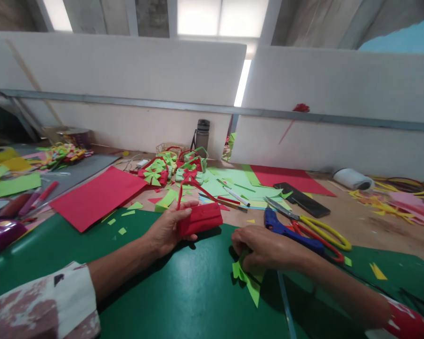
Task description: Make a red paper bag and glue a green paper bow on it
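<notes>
My left hand point(167, 228) is closed around a small red paper basket point(201, 217) with a thin red handle, holding it just above the dark green sheet point(169, 292). To its right, my right hand point(265, 247) presses down with curled fingers on a folded light green paper piece point(249, 280) lying on that green sheet. A blue glue gun point(289, 230) lies just behind my right hand.
Scissors with yellow and red handles point(321, 230), a black phone point(302, 198), a pen and several green and red paper scraps lie behind. A red sheet point(95, 195) lies at left. Finished red-and-green baskets point(169, 167) and a grey bottle point(202, 134) stand by the white wall.
</notes>
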Demonstrator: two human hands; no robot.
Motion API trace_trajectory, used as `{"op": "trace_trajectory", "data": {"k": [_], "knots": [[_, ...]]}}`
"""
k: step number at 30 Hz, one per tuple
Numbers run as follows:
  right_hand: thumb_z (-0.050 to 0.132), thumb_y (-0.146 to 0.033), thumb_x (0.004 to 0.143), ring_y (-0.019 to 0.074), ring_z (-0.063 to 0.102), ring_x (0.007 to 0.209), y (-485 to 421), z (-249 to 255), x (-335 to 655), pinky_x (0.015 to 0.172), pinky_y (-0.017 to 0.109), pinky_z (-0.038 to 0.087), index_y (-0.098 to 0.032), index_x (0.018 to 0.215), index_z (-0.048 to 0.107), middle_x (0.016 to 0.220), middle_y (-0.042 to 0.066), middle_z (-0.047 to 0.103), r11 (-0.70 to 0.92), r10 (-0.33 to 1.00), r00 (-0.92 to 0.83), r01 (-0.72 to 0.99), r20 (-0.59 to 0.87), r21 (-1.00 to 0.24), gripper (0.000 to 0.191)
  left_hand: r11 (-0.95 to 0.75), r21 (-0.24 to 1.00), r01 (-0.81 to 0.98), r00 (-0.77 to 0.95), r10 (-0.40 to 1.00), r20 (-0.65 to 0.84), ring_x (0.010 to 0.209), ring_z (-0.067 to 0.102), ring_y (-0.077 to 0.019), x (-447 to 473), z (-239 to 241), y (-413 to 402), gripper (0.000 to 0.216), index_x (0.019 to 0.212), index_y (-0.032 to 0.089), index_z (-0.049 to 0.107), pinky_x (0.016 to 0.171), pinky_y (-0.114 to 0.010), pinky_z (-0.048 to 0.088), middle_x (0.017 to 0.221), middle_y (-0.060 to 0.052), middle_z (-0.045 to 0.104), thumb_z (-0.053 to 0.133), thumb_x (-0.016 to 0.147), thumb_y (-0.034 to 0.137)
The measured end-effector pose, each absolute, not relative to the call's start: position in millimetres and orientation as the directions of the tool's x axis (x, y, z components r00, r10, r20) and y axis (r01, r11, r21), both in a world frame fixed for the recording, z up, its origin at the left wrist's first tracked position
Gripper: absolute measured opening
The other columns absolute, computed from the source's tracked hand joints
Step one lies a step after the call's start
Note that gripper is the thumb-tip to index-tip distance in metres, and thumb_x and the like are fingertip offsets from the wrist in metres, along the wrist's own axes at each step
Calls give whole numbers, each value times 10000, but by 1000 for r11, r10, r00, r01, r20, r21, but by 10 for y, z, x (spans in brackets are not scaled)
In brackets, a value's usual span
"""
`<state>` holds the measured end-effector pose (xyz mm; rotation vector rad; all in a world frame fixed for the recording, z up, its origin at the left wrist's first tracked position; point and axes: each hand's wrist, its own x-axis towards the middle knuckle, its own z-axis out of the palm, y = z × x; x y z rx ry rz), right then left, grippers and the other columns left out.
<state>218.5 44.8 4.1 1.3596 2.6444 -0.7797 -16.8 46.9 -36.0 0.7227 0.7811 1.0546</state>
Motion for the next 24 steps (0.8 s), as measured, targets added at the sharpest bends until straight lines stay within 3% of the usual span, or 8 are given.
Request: {"op": "trace_trajectory", "data": {"k": [6, 10, 13, 18, 24], "knots": [[588, -152, 665, 93, 448, 515, 501, 55, 2195, 478, 204, 333, -170, 632, 545, 564, -48, 506, 348, 794, -576, 691, -192, -634, 57, 321, 821, -472, 320, 930, -180, 792, 669, -231, -135, -355, 429, 437, 1234, 162, 516, 501, -264, 530, 1103, -147, 642, 589, 804, 192], [575, -218, 732, 95, 436, 558, 317, 160, 2080, 524, 214, 343, -179, 656, 549, 600, -45, 503, 360, 872, -487, 576, 46, -734, 89, 294, 836, -464, 386, 916, -108, 811, 659, -222, -76, -296, 306, 393, 1191, 160, 545, 556, -274, 532, 1124, -145, 635, 592, 802, 187], [596, -235, 741, 113, 463, 595, 150, 222, 1983, 558, 236, 355, -188, 621, 568, 612, -30, 538, 457, 862, -463, 531, 208, -713, 132, 263, 853, -450, 391, 917, -77, 796, 646, -207, -36, -247, 215, 373, 1172, 161, 574, 561, -269, 526, 1089, -135, 648, 600, 803, 209], [592, -200, 768, 113, 478, 577, 84, 242, 1934, 549, 240, 358, -197, 620, 566, 593, -34, 556, 503, 855, -443, 580, 269, -641, 151, 292, 845, -448, 413, 906, -94, 772, 639, -211, -8, -233, 158, 395, 1158, 162, 591, 549, -271, 507, 1057, -137, 656, 635, 778, 262], [563, -176, 820, 141, 549, 669, 122, 178, 1943, 654, 275, 416, -198, 661, 595, 675, 3, 607, 664, 748, -515, 603, 419, -443, 164, 309, 835, -456, 416, 903, -108, 725, 637, -194, 7, -247, 132, 409, 1137, 163, 611, 569, -276, 491, 1035, -130, 667, 670, 751, 288]]}}
